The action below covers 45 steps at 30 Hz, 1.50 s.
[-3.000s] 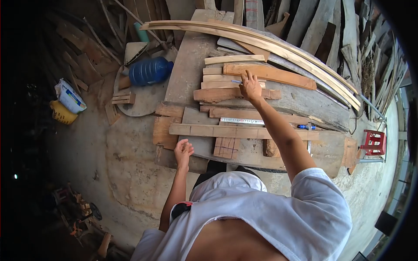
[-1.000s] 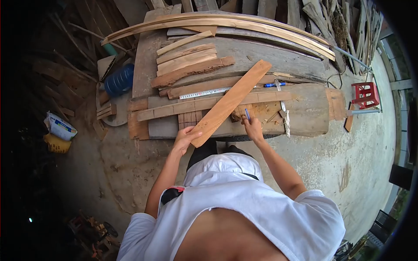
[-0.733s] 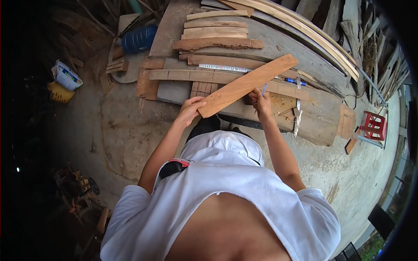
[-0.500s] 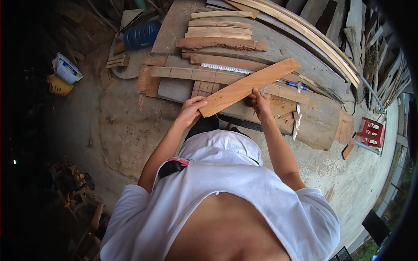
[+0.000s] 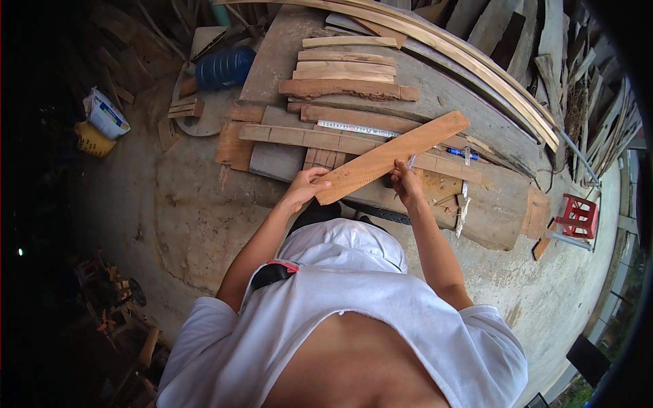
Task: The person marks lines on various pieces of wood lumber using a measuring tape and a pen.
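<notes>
A reddish-brown wooden board [image 5: 394,156] is held slantwise over the workbench, its far end raised toward the right. My left hand [image 5: 304,189] is closed around the board's near left end, thumb on top. My right hand [image 5: 407,182] has its fingers pinched on a thin blue pen [image 5: 412,161] beside the board's lower edge; some fingertips seem to touch the board, partly hidden. Under the board lies a long strip with pencil lines across it [image 5: 292,136]. A white ruler [image 5: 354,128] lies just behind, its right end covered by the board.
Several light wooden strips [image 5: 347,68] and a rough-edged piece [image 5: 347,89] lie farther back on the workbench [image 5: 272,61]. A blue marker [image 5: 462,154] is to the right. A red stool [image 5: 579,216] stands at right, a blue water jug [image 5: 224,68] at upper left.
The whole scene sits slightly lower in view, as the head has tilted. Both hands keep their hold on the board and pen, with the board's angle barely changed.
</notes>
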Tool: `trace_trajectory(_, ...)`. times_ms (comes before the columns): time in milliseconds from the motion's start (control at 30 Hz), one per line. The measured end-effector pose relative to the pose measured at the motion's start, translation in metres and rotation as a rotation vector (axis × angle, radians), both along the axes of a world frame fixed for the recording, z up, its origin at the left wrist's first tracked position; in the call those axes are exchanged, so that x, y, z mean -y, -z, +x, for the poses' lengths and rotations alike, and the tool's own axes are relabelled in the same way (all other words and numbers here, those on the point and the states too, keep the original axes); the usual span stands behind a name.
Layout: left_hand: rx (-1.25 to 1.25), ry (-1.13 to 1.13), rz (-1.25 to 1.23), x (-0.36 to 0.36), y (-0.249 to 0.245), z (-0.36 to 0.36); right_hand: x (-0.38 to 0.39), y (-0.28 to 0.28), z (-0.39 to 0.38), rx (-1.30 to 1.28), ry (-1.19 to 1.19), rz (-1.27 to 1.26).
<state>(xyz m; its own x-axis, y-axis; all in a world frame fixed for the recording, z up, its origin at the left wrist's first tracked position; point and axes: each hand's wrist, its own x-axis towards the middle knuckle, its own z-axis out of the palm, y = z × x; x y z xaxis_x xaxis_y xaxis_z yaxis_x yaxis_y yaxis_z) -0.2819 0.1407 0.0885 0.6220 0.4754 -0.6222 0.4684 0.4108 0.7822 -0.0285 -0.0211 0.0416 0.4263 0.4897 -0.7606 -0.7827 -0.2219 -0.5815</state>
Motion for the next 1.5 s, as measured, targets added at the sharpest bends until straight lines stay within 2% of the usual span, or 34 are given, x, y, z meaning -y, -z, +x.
trace_trajectory(133, 0.013, 0.057, 0.055, -0.004, -0.007, 0.001, -0.005, -0.005, 0.003, 0.001, -0.027, -0.013)
trace_trajectory(200, -0.055, 0.211, 0.250, -0.004, -0.014, 0.003, -0.008, -0.012, 0.003, 0.042, -0.056, -0.028)
trace_trajectory(267, -0.052, 0.275, 0.256, -0.007, -0.022, 0.002, -0.014, -0.018, 0.001, 0.040, 0.013, -0.031)
trace_trajectory(333, -0.009, 0.422, 0.543, -0.008, -0.031, 0.000, -0.020, -0.025, 0.001, 0.055, 0.009, -0.028)
trace_trajectory(467, -0.084, 0.410, 0.676, -0.021, -0.033, 0.000, -0.028, -0.024, 0.001, -0.001, 0.003, -0.001)
trace_trajectory(600, -0.090, 0.392, 0.707, -0.047, -0.053, -0.005, -0.043, -0.031, -0.009, -0.052, -0.007, 0.025)
trace_trajectory(733, -0.154, 0.415, 0.739, -0.062, -0.060, -0.015, -0.048, -0.040, -0.024, -0.029, -0.166, 0.056)
trace_trajectory(800, -0.223, 0.426, 0.850, -0.067, -0.054, -0.020, -0.050, -0.043, -0.031, -0.007, -0.216, 0.038)
trace_trajectory(833, -0.226, 0.425, 0.847, -0.068, -0.051, -0.023, -0.051, -0.045, -0.034, 0.043, -0.249, 0.006)
trace_trajectory(900, -0.224, 0.448, 0.993, -0.072, -0.048, -0.024, -0.050, -0.043, -0.036, 0.091, -0.285, -0.029)
trace_trajectory(967, -0.209, 0.451, 1.050, -0.079, -0.047, -0.020, -0.048, -0.037, -0.031, 0.300, -0.584, -0.088)
trace_trajectory(1000, -0.191, 0.454, 1.109, -0.083, -0.046, -0.018, -0.049, -0.038, -0.032, 0.298, -0.588, -0.090)
trace_trajectory(1067, -0.220, 0.459, 1.134, -0.087, -0.044, -0.014, -0.048, -0.040, -0.033, 0.657, -0.719, -0.089)
trace_trajectory(1367, -0.279, 0.507, 1.143, -0.088, -0.031, -0.014, -0.033, -0.002, -0.021, 0.677, -0.618, -0.074)
trace_trajectory(1500, -0.288, 0.484, 1.158, -0.085, -0.031, -0.015, -0.030, -0.006, -0.024, 0.659, -0.669, -0.148)
